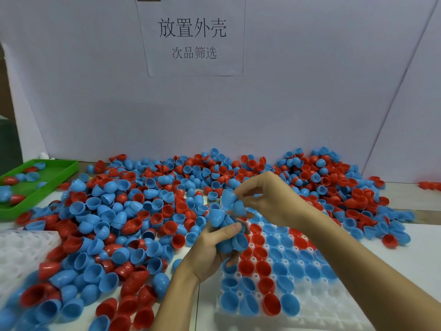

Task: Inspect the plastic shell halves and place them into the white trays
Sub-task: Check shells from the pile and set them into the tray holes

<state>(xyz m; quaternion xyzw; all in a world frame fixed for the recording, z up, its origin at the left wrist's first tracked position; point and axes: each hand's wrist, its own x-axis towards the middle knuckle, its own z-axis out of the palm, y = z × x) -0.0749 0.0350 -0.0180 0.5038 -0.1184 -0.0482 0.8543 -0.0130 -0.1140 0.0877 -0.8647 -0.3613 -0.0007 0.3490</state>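
A big heap of red and blue plastic shell halves (133,211) covers the table. My left hand (212,249) grips a bunch of several blue shell halves (229,235) above the white tray (317,311). My right hand (265,199) pinches a blue shell half (230,199) just above that bunch, its fingers curled down over it. The white tray holds red and blue halves seated open side up in its cells; its near cells show bare white.
A second white tray (21,252) lies at the left edge. A green tray (59,173) with a few shells sits at the back left. A white wall with a paper sign (193,37) stands behind the heap.
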